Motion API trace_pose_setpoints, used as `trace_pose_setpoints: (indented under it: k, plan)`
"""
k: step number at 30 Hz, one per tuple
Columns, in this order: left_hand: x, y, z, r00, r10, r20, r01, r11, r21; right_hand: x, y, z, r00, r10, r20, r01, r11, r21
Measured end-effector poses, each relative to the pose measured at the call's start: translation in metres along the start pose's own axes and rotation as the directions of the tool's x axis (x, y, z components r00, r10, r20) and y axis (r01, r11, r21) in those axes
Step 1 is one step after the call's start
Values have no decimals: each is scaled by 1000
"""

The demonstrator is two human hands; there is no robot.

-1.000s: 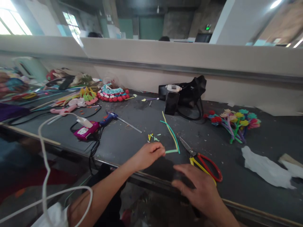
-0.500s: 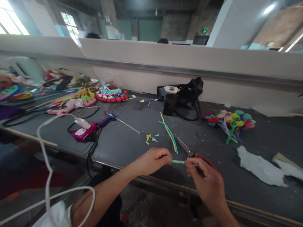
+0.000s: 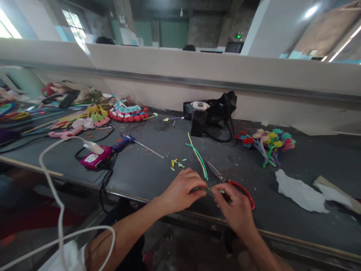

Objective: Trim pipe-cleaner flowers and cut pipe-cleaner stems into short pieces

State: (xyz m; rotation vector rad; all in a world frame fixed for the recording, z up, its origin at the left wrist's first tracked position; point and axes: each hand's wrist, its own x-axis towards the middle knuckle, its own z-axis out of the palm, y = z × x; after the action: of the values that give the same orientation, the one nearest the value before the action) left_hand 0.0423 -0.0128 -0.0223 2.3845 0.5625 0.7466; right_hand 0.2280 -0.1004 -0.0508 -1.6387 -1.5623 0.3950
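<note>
My left hand (image 3: 182, 190) and my right hand (image 3: 232, 206) meet over the front edge of the dark table (image 3: 146, 175). Both pinch a short green stem piece (image 3: 209, 189) between their fingertips. Just beyond my hands lie a yellow and a teal pipe cleaner (image 3: 197, 155). Red-and-yellow handled scissors (image 3: 229, 181) lie partly under my right hand. Small cut scraps (image 3: 176, 164) are scattered to the left of the pipe cleaners.
A bunch of pipe-cleaner flowers (image 3: 266, 145) lies at the right. A black bag (image 3: 217, 111) and a dark phone (image 3: 197, 122) stand behind. Glue guns (image 3: 97, 156) with cables, a red-ball craft piece (image 3: 126, 111) and white cloth (image 3: 300, 192) are nearby. A white cable (image 3: 55, 195) loops at the near left.
My right hand came up from the table edge and pinched the green piece held by my left hand. Both hands have since drawn closer together.
</note>
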Motion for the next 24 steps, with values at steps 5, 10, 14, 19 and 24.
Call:
trace_pose_setpoints:
  k: [5,10,14,19,24]
  plan:
    - [2,-1,8,1000,-27,-7,27,999,-46,1,-2,3,996,-4,87,0,999,48]
    - [4,1,8,997,-68,27,71,989,-128,-1,-7,4,983,81,164,-108,980,166]
    - [4,3,3,944,-321,72,327,897,-299,3,-2,-10,992,123,35,-126,985,120]
    - [3,-1,-3,823,-528,211,525,563,-638,2,31,-31,989,77,-127,-116,933,-340]
    - [4,-6,-3,797,-537,277,517,369,-773,-15,59,-29,996,-83,31,82,746,-661]
